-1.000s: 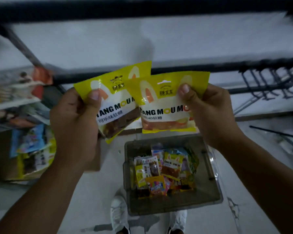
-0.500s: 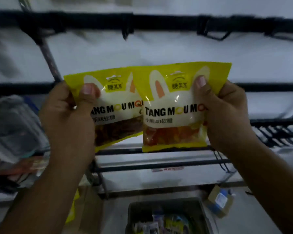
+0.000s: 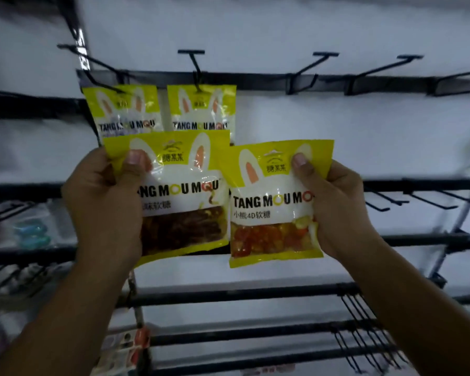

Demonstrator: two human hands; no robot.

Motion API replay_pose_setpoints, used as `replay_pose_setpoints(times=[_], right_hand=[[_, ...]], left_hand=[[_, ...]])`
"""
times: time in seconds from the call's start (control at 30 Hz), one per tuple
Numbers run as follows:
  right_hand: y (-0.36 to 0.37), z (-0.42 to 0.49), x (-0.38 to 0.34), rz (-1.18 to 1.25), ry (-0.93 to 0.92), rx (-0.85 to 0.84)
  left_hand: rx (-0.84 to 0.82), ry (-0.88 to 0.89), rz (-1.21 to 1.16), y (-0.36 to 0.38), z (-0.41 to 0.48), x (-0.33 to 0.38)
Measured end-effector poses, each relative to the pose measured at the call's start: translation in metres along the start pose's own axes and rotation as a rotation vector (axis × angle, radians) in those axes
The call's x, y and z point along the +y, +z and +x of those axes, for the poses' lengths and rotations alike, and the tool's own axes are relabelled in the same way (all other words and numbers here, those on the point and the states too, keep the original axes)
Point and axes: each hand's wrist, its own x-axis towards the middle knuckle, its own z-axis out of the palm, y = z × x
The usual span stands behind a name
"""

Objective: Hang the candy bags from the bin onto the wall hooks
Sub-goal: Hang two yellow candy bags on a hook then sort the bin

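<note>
My left hand (image 3: 106,202) grips a yellow candy bag with dark brown sweets (image 3: 182,199) by its upper left corner. My right hand (image 3: 334,210) grips a second yellow bag with orange and yellow gummies (image 3: 272,213) by its upper right corner. Both bags are held up in front of the wall rack. Behind them two more yellow bags hang on black hooks, one at the left (image 3: 122,112) and one beside it (image 3: 201,107). Empty hooks (image 3: 314,66) stick out from the same black rail to the right. The bin is out of view.
Black horizontal rails (image 3: 255,294) cross the white wall at several heights. More empty hooks (image 3: 385,204) sit at the right and lower right. Blurred packaged goods (image 3: 30,234) hang at the left. A black upright post (image 3: 79,42) stands at the upper left.
The view has tilted upward, so the bin has left the frame and the top rail with two hung bags has come into sight. Both hands have lifted their bags toward that rail.
</note>
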Motion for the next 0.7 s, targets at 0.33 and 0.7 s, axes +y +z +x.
replay_pose_setpoints(times=[0.33, 0.7], right_hand=[[0.001, 0.035, -0.033, -0.046, -0.023, 0.052], [-0.015, 0.093, -0.051, -0.082, -0.045, 0.179]], left_hand=[[0.05, -0.017, -0.085, 0.02, 0.026, 0.035], [0.049, -0.058, -0.124, 0.036, 0.035, 0.04]])
